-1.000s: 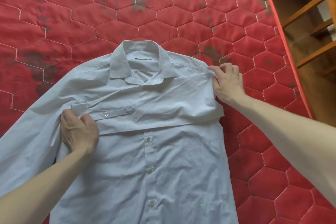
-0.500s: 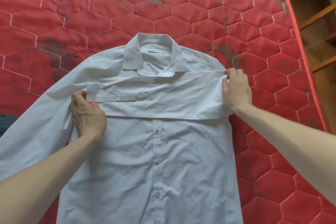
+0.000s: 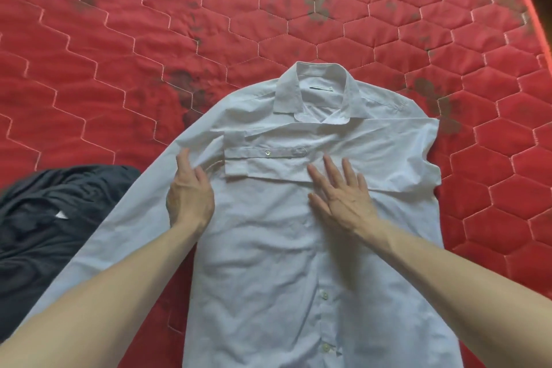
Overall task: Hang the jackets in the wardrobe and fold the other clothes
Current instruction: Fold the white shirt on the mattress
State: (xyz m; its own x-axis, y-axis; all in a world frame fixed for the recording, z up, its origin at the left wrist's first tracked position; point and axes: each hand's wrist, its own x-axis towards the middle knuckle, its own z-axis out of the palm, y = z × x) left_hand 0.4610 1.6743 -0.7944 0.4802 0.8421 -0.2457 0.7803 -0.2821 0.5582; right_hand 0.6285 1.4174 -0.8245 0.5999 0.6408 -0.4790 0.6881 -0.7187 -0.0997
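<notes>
The white shirt (image 3: 298, 248) lies face up on the red mattress (image 3: 149, 39), collar far from the person, its long axis running away from them. One sleeve (image 3: 343, 155) is already folded across the chest, while the other sleeve (image 3: 119, 233) stretches out toward the near left, so I judge the left hand (image 3: 189, 191) is nearer for the next fold. That hand's grip pinches the cloth at the shoulder, while the right hand (image 3: 340, 191) rests flat with straight fingers on the folded sleeve.
</notes>
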